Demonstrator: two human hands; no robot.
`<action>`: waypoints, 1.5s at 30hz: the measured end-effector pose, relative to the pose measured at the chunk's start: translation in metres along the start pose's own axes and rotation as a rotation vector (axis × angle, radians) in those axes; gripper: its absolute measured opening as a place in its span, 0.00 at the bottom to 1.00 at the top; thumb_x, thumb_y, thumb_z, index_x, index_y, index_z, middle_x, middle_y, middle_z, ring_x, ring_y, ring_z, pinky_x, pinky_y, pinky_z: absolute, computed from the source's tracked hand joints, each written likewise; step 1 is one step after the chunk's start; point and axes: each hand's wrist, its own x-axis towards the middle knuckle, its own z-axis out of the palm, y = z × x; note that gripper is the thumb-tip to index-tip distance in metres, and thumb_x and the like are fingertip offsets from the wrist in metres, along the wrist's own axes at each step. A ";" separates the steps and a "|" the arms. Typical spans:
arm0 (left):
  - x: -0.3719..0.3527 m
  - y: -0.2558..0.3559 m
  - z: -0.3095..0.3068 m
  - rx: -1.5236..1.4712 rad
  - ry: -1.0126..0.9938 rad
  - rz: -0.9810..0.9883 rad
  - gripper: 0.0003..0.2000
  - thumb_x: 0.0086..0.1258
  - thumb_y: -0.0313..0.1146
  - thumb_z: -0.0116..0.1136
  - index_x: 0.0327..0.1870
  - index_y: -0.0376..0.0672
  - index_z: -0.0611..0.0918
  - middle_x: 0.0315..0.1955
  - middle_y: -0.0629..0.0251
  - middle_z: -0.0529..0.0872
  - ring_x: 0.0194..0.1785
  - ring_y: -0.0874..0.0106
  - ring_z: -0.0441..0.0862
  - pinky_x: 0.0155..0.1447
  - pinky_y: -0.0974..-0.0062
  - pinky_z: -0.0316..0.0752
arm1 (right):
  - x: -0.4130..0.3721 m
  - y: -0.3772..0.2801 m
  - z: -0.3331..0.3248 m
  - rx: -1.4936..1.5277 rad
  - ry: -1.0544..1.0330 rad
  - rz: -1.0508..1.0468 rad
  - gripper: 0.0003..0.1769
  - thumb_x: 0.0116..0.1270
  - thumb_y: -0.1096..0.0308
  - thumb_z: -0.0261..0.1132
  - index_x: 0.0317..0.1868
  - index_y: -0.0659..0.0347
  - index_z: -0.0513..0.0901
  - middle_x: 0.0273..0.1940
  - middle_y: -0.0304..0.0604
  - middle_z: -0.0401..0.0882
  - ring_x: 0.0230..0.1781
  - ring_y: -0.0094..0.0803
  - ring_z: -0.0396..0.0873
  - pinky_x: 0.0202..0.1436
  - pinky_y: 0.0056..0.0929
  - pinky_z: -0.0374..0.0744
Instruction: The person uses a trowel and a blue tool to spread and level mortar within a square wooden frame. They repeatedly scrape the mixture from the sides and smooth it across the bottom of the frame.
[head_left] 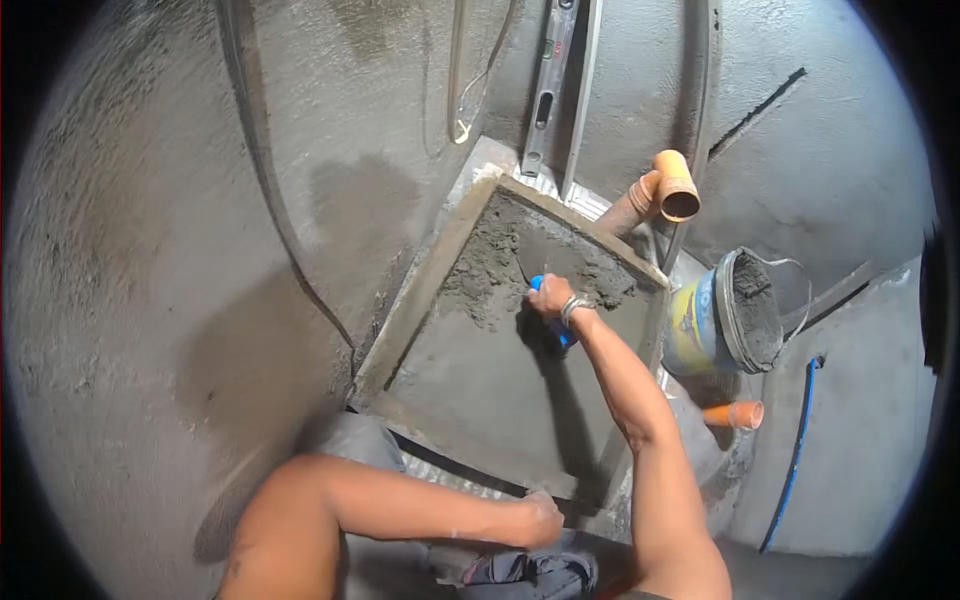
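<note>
My right hand point(556, 298) is wrapped round the blue handle of a trowel point(566, 336). The trowel's blade sits among rough wet mortar point(487, 243) at the far end of a square frame point(418, 290) with raised edges. Nearer to me, the mortar surface inside the frame is smooth. Below the frame's near edge, my left hand point(541, 517) is closed in a loose fist, close to my clothing, with nothing visible in it.
A bucket point(700, 318) of mortar stands tilted on the right. Orange pipes point(676, 185) rise behind the frame, and a short orange pipe point(735, 414) lies below the bucket. A spirit level point(549, 90) leans on the back wall. A blue tube point(797, 450) hangs at right.
</note>
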 end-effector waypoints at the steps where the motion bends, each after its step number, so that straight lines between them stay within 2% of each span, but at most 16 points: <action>1: -0.001 0.003 0.003 -0.017 0.043 -0.027 0.08 0.58 0.30 0.57 0.35 0.41 0.86 0.36 0.61 0.87 0.41 0.63 0.86 0.38 0.64 0.79 | -0.009 -0.010 0.001 0.016 -0.043 0.024 0.26 0.60 0.51 0.57 0.31 0.71 0.83 0.35 0.68 0.79 0.41 0.58 0.81 0.47 0.46 0.78; 3: 0.001 0.001 0.006 -0.015 0.133 -0.069 0.08 0.58 0.31 0.58 0.35 0.41 0.86 0.36 0.60 0.87 0.41 0.63 0.86 0.37 0.64 0.80 | -0.024 -0.003 -0.014 0.114 -0.228 0.028 0.26 0.60 0.50 0.56 0.30 0.70 0.83 0.34 0.67 0.79 0.40 0.58 0.81 0.47 0.47 0.78; 5: 0.008 -0.004 0.002 -0.007 0.049 0.000 0.08 0.58 0.31 0.58 0.34 0.41 0.86 0.34 0.60 0.88 0.39 0.63 0.86 0.34 0.65 0.80 | -0.038 0.003 -0.037 0.122 -0.420 0.000 0.26 0.60 0.50 0.57 0.30 0.70 0.83 0.34 0.67 0.79 0.39 0.58 0.81 0.46 0.48 0.78; 9: 0.002 -0.004 0.003 0.039 0.072 0.009 0.07 0.57 0.31 0.59 0.33 0.42 0.86 0.34 0.61 0.88 0.38 0.63 0.86 0.34 0.65 0.80 | 0.003 0.020 -0.032 0.072 -0.044 0.009 0.27 0.60 0.48 0.58 0.33 0.70 0.83 0.37 0.66 0.80 0.42 0.57 0.81 0.47 0.48 0.78; 12: 0.002 -0.002 0.003 0.023 0.044 0.015 0.07 0.56 0.31 0.59 0.32 0.42 0.86 0.33 0.61 0.88 0.38 0.63 0.86 0.34 0.64 0.80 | 0.044 0.011 -0.011 0.020 0.041 0.033 0.27 0.60 0.49 0.57 0.37 0.70 0.83 0.40 0.66 0.80 0.45 0.58 0.79 0.50 0.49 0.77; 16: 0.008 -0.006 0.007 -0.002 0.011 -0.002 0.07 0.57 0.30 0.58 0.33 0.42 0.86 0.35 0.60 0.88 0.39 0.63 0.86 0.35 0.63 0.80 | 0.006 -0.005 0.000 0.033 -0.040 -0.048 0.24 0.62 0.53 0.57 0.28 0.70 0.81 0.26 0.65 0.80 0.33 0.57 0.82 0.43 0.49 0.79; 19: 0.003 -0.009 0.003 0.038 0.037 0.003 0.08 0.58 0.30 0.58 0.34 0.40 0.86 0.35 0.59 0.88 0.40 0.62 0.86 0.36 0.64 0.80 | -0.002 0.002 -0.042 -0.049 -0.121 -0.124 0.23 0.62 0.53 0.57 0.28 0.70 0.81 0.27 0.63 0.80 0.34 0.56 0.82 0.42 0.48 0.80; 20: 0.003 -0.008 0.001 0.036 0.013 0.018 0.08 0.59 0.30 0.58 0.35 0.40 0.86 0.35 0.59 0.88 0.40 0.62 0.86 0.36 0.64 0.80 | 0.009 0.007 -0.043 -0.022 -0.109 -0.004 0.23 0.58 0.52 0.60 0.37 0.67 0.83 0.39 0.65 0.81 0.44 0.58 0.80 0.50 0.48 0.78; 23: 0.000 -0.007 0.000 0.040 0.028 0.017 0.08 0.58 0.31 0.58 0.35 0.40 0.86 0.36 0.60 0.88 0.40 0.63 0.86 0.37 0.64 0.80 | 0.032 0.004 -0.040 -0.042 0.071 0.097 0.21 0.59 0.53 0.60 0.37 0.66 0.83 0.40 0.63 0.81 0.44 0.56 0.80 0.50 0.48 0.78; 25: 0.002 -0.006 0.004 0.022 0.031 0.002 0.08 0.58 0.31 0.59 0.35 0.41 0.86 0.38 0.60 0.88 0.41 0.63 0.86 0.38 0.65 0.80 | 0.036 -0.009 -0.012 -0.071 -0.074 0.026 0.22 0.60 0.54 0.58 0.39 0.66 0.84 0.42 0.63 0.80 0.46 0.55 0.80 0.51 0.46 0.78; 29: 0.008 -0.010 0.008 -0.006 0.002 -0.002 0.08 0.58 0.32 0.59 0.36 0.40 0.86 0.40 0.60 0.87 0.43 0.64 0.85 0.40 0.66 0.80 | 0.019 -0.013 -0.054 -0.070 -0.228 0.074 0.22 0.60 0.53 0.57 0.39 0.67 0.83 0.43 0.63 0.80 0.46 0.55 0.80 0.51 0.44 0.78; 33: -0.001 -0.007 -0.008 -0.011 0.099 -0.018 0.09 0.59 0.32 0.58 0.37 0.40 0.86 0.40 0.60 0.87 0.44 0.64 0.86 0.41 0.66 0.80 | 0.034 0.006 -0.045 -0.103 0.036 0.107 0.22 0.60 0.52 0.58 0.37 0.65 0.84 0.41 0.61 0.81 0.45 0.55 0.80 0.50 0.46 0.78; 38: 0.003 -0.003 -0.002 -0.020 -0.048 -0.031 0.10 0.59 0.32 0.59 0.38 0.39 0.86 0.41 0.59 0.87 0.44 0.63 0.86 0.41 0.66 0.80 | 0.038 -0.006 0.008 -0.118 -0.019 -0.029 0.21 0.60 0.54 0.59 0.33 0.67 0.83 0.37 0.62 0.81 0.42 0.57 0.81 0.49 0.46 0.79; 41: 0.013 -0.006 0.013 -0.001 -0.063 -0.022 0.10 0.60 0.31 0.59 0.38 0.39 0.86 0.40 0.59 0.87 0.44 0.63 0.86 0.41 0.65 0.80 | 0.014 -0.012 -0.041 -0.042 -0.114 0.016 0.22 0.60 0.53 0.59 0.34 0.68 0.83 0.37 0.64 0.81 0.43 0.56 0.81 0.49 0.46 0.79; 42: 0.016 -0.006 0.014 -0.004 -0.049 -0.010 0.09 0.60 0.31 0.59 0.38 0.39 0.86 0.40 0.59 0.87 0.43 0.63 0.86 0.41 0.65 0.80 | 0.004 -0.020 -0.059 0.102 -0.169 0.141 0.23 0.59 0.53 0.59 0.35 0.69 0.83 0.39 0.65 0.81 0.45 0.55 0.81 0.50 0.46 0.79; 45: 0.005 -0.008 -0.004 -0.025 0.022 -0.003 0.09 0.59 0.31 0.58 0.38 0.40 0.86 0.40 0.59 0.87 0.44 0.63 0.86 0.40 0.65 0.80 | 0.043 0.016 -0.038 -0.127 0.041 0.093 0.22 0.60 0.54 0.59 0.36 0.69 0.83 0.40 0.64 0.81 0.46 0.54 0.81 0.51 0.45 0.79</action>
